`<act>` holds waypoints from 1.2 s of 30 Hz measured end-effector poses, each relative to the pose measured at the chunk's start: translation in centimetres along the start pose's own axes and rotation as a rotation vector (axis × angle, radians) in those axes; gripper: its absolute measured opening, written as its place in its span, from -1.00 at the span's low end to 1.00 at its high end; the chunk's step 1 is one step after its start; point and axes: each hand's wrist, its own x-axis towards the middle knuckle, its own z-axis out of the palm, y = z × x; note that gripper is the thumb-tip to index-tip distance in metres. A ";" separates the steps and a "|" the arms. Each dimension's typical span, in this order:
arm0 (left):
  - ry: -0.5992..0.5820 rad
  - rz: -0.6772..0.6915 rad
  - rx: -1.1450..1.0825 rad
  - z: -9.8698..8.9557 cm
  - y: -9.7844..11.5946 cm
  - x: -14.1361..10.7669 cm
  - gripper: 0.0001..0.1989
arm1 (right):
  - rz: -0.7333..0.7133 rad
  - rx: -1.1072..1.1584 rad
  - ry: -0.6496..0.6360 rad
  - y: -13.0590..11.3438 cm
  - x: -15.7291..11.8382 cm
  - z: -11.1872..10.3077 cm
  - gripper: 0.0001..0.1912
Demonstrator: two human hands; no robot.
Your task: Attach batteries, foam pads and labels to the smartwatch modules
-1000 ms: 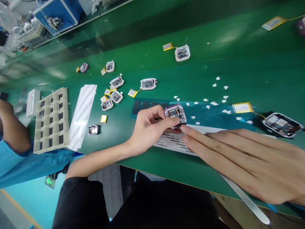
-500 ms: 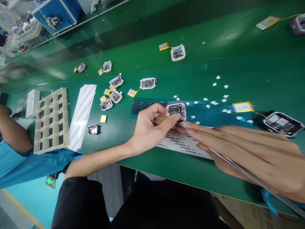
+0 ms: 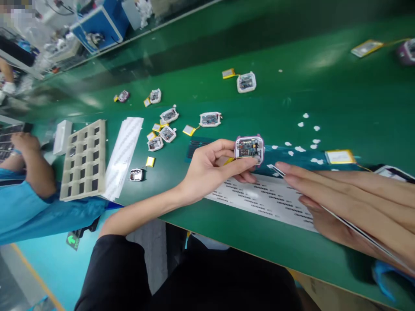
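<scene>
My left hand pinches a purple-and-white watch case with its circuit board facing up, the thumb along its lower edge. A bit of its yellow-edged battery shows between the fingers. My right hand is closed on slim metal tweezers, whose tip is apart from the case and over a small white sticker dot on the blue-green strip. Under both hands lies a white sheet of printed labels. Several white dots are scattered right of the case.
Several open watch cases with wired batteries lie to the left and behind. A beige compartment tray and white label strips stand at the left, beside a co-worker's arm. A larger battery lies at right.
The tweezers have drawn back to the right, away from the watch case. My left hand still holds the case, with its thumb now lower and more of the board exposed. The view has shifted slightly.
</scene>
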 end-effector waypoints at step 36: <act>0.269 0.398 1.377 -18.9 6.6 6.6 -0.70 | -0.324 -0.105 0.235 4.6 -0.1 3.9 -0.39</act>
